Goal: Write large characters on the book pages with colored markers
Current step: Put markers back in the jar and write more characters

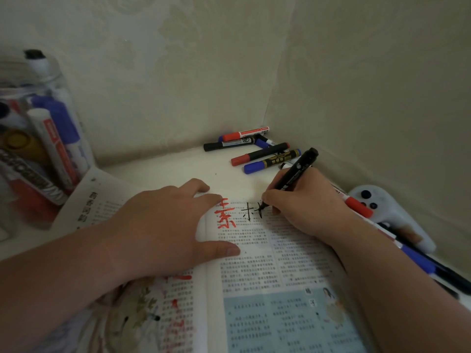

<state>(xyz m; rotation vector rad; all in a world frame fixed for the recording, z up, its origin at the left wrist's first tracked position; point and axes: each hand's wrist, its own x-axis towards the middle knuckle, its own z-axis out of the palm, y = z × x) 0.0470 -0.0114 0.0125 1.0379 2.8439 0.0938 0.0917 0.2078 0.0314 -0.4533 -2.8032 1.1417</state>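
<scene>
Inking, with slim black marker (295, 174) pinched in right hand (303, 207), a seemingly half-done black character (252, 212) beside finished red character (224, 214); flattening open printed book (254, 266) with spread left hand (163, 225).

a white tabletop (163, 169) is running beneath two wallpapered walls (178, 72), its bare surface showing toward the far edge. the walls, cream with a faint floral pattern, are meeting at the tabletop's far right corner. a clear plastic jar (54, 80) is standing upright at the left edge, partly running out of view. a white plastic gadget (387, 208) with dark round buttons is lying along the right edge, resting against the wall there; what kind of device it is cannot be told.
</scene>
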